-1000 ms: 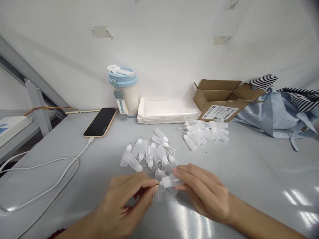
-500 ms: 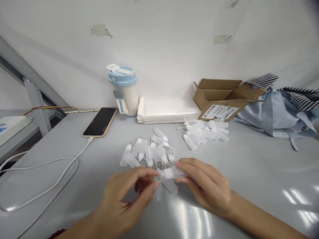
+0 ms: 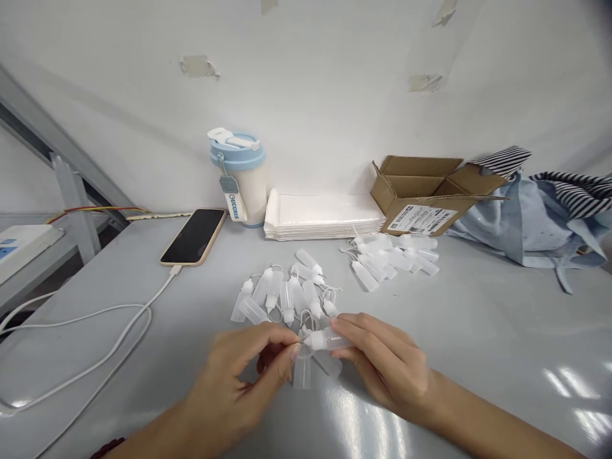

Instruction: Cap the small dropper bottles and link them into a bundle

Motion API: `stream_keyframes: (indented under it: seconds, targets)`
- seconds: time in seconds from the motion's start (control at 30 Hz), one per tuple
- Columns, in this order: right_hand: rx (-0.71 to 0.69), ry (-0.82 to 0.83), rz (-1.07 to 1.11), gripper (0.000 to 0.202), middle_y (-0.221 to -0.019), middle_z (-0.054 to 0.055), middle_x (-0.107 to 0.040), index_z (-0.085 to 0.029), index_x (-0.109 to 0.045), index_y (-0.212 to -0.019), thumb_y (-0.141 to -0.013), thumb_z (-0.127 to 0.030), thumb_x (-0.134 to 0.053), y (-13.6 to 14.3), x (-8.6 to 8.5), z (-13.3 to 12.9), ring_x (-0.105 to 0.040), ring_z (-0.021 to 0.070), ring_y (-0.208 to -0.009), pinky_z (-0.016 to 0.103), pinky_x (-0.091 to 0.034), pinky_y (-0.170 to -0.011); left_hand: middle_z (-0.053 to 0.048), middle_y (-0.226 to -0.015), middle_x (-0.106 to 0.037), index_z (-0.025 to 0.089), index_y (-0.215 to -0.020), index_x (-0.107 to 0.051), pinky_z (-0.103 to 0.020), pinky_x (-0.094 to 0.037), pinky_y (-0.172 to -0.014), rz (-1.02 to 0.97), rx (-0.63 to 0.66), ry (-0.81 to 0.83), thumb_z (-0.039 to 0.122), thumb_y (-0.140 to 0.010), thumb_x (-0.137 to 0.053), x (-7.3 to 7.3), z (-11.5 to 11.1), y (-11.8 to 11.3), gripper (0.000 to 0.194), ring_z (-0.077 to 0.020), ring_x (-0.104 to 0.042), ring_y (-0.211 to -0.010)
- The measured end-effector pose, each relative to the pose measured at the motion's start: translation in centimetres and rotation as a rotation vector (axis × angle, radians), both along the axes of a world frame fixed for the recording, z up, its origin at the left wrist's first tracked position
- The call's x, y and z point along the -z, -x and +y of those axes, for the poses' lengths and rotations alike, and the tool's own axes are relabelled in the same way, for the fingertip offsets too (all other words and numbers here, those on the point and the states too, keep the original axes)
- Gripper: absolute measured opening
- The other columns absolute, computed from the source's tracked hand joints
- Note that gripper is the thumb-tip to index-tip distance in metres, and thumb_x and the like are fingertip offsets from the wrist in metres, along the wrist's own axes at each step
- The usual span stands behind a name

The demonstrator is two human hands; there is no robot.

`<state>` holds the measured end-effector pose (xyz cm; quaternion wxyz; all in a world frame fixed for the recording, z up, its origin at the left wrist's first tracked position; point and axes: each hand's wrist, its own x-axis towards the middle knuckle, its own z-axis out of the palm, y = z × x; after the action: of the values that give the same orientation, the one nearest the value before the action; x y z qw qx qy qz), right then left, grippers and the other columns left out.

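A small translucent bottle (image 3: 335,339) with a white cap lies sideways in my right hand (image 3: 387,357), its body held between thumb and fingers and its tip pointing left. The thumb and forefinger of my left hand (image 3: 253,376) are pinched together at that tip; whatever they grip is too small to make out. Under and behind the held bottle lies a loose pile of similar bottles (image 3: 287,298) with thin white cap straps. A second pile (image 3: 382,258) sits farther back on the right.
Behind the piles are a stack of white padded envelopes (image 3: 325,217), an open cardboard box (image 3: 425,213) and a blue-lidded cup (image 3: 248,185). A phone (image 3: 194,237) with a white cable (image 3: 129,335) lies left. A light blue bag (image 3: 516,223) rests at the back right.
My left finger and thumb have closed together at the bottle's tip. The held bottle and my right hand have shifted slightly left and down.
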<state>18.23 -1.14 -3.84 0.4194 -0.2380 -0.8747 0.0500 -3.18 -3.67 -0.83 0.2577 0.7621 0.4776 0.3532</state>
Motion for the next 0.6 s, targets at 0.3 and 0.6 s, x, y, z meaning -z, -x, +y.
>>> stream_keyframes:
  seconds: [0.3, 0.6]
  targets:
    - [0.087, 0.106, -0.044, 0.03, -0.092, 0.012, -0.061, -0.011, -0.048, -0.117, -0.087, -0.014, -0.053, -0.6, -0.8, 1.1, -0.06, 0.0183, -0.081, 0.028, -0.055, -0.061, 0.006, -0.053, -0.051, 0.021, -0.081, -0.059, -0.02, -0.038, -0.042, -0.258, -0.395, 0.159, 0.036, -0.085, -0.053, -1.1, 1.4, 1.1, 0.017, -0.0087, -0.046, -0.043]
    - [0.147, 0.045, 0.019, 0.023, -0.085, 0.009, -0.059, -0.012, -0.052, -0.107, -0.085, -0.006, -0.053, -0.9, -1.3, 1.9, -0.057, 0.0155, -0.075, 0.025, -0.049, -0.056, 0.008, -0.053, -0.044, 0.02, -0.082, -0.06, -0.019, -0.035, -0.044, -0.374, -0.541, 0.227, 0.031, -0.085, -0.053, -0.6, 3.3, 1.6, 0.013, -0.0071, -0.038, -0.044]
